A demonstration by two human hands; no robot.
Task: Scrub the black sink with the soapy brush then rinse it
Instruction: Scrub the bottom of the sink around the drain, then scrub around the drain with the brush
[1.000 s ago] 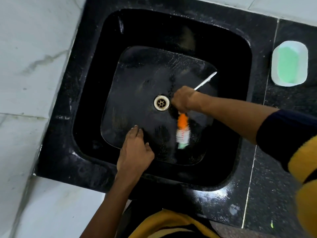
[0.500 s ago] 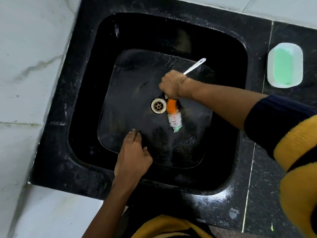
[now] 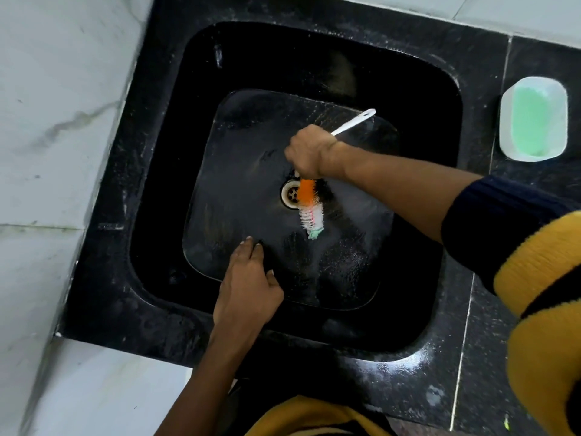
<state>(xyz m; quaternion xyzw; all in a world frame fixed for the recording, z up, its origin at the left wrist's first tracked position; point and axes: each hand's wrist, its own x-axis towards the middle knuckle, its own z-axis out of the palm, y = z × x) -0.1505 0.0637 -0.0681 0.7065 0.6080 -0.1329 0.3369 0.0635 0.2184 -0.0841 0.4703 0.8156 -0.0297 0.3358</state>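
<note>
R hand (image 3: 311, 155) has its fingers curled tight round the white handle of the brush (image 3: 309, 204), bristle end sticking out below the knuckles onto the black sink (image 3: 163, 215) floor, right beside the drain (image 3: 290, 194). L hand (image 3: 246, 291) lies flat on the near sink wall, fingers (image 3: 250, 247) straight and close together, tips just short of the bristles. Soap dish (image 3: 533, 118) sits on the counter, well off past the R wrist.

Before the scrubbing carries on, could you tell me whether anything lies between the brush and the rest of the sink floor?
Only the left hand, resting on the sink floor just short of the brush; elsewhere nothing visible.
</note>
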